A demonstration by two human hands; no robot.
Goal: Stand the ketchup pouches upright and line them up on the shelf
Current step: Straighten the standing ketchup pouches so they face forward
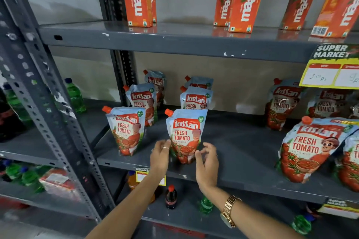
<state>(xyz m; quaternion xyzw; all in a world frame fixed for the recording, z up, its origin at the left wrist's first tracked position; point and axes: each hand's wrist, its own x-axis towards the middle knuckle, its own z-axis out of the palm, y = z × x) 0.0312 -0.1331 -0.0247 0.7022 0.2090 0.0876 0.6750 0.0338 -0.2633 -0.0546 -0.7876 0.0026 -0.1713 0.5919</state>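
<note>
Both hands, left hand (160, 154) and right hand (206, 159), loosely spread, flank an upright Kissan ketchup pouch (185, 135) on the grey metal shelf (242, 153).

The red-and-blue plastic ketchup pouch with an orange spout (185, 135) stands upright at the front of the grey metal shelf (242, 161). Left hand (160, 156) and right hand (206, 163) flank its base. Another pouch (126, 130) stands left; two pouches (196, 98) stand behind; leaning pouches (308, 149) lie right.

Middle shelf (242, 141): nine Kissan ketchup pouches (185, 135). Above it: six Maaza cartons (246, 2). Two hands (160, 156).
</note>
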